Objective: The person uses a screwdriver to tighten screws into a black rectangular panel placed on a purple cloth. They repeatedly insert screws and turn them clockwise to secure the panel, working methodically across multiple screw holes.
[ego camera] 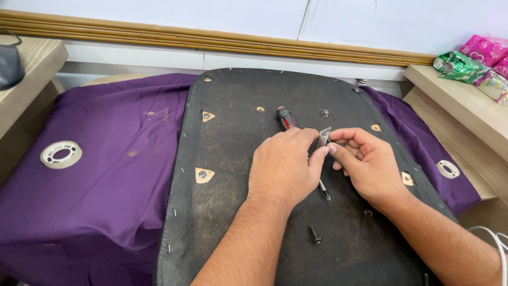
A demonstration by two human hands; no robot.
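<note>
The seat panel [233,212] is black with a fine woven texture and dusty brown smudges, broken by small tan triangular cut-outs [202,175], and it lies on a deep purple cloth [106,185] marked with a few brownish stains. The screwdriver [286,118] has a red and black handle and a silvery shaft, the small metal piece [324,136] is grey, and the loose screw [315,234] is black. A cream tape roll [61,154] sits on the purple, and green [457,65] and pink [484,49] shiny foil packets lie on the pale wooden shelf [465,106].
</note>
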